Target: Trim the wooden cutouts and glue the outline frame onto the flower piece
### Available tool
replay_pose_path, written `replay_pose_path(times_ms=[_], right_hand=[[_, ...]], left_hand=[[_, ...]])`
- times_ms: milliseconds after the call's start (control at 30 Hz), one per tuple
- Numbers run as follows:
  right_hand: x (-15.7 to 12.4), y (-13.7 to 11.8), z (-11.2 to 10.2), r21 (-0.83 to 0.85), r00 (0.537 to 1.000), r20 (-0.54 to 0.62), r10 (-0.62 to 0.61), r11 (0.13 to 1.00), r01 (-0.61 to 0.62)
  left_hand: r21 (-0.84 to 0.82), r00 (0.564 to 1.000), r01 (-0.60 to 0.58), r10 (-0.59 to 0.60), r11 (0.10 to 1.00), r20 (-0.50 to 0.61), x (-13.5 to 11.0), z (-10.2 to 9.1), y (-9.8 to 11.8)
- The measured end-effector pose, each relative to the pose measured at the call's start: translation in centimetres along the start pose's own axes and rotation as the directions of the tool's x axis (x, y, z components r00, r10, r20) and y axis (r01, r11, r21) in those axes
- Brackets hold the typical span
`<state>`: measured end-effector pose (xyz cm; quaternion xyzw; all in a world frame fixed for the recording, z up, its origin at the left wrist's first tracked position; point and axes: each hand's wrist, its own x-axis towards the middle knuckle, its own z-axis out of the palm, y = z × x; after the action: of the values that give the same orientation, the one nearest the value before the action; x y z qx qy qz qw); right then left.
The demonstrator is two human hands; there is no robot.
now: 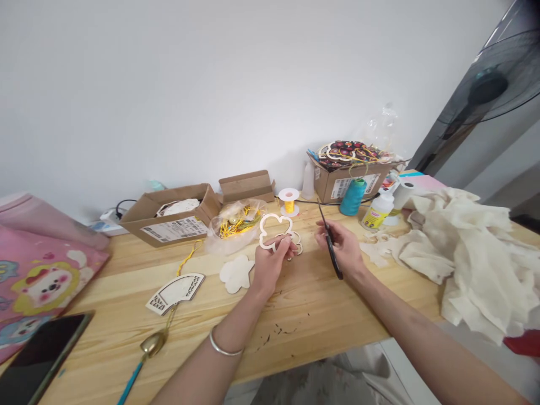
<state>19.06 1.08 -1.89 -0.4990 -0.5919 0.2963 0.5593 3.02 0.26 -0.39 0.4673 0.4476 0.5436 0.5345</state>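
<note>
My left hand pinches a pale, cloud-shaped wooden frame with an open centre, held upright above the table. A smaller scalloped outline shows just behind my fingers; I cannot tell whether it is held too. My right hand grips black-handled scissors, seen edge-on with the thin blades pointing up and away. The scissors and the frame are apart. Left of my left hand lies a flat, cream flower-shaped piece. Farther left is a fan-shaped wooden piece with a yellow cord.
Behind stand cardboard boxes, a bag of yellow cords, a yellow thread spool, a teal thread cone and a glue bottle. Crumpled cream cloth covers the right. A phone and spoon lie left.
</note>
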Motion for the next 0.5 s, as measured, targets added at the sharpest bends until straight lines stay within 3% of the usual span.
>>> replay_pose_path(times_ms=[100,167,500], right_hand=[[-0.24,-0.83,0.63,0.194,0.987,0.161,0.009,0.98,-0.04],[-0.43,-1.1,0.9,0.248,0.979,0.206,-0.009,0.968,-0.043],[-0.77,-0.83,1.06,0.292,0.987,0.156,-0.033,0.956,-0.014]], left_hand=[[-0.014,0.994,0.022,-0.021,1.0,0.111,-0.23,0.4,0.12],[-0.029,0.986,0.032,-0.027,0.999,0.165,-0.38,0.5,0.03],[-0.074,0.971,0.1,-0.081,0.992,0.227,-0.39,0.34,-0.69]])
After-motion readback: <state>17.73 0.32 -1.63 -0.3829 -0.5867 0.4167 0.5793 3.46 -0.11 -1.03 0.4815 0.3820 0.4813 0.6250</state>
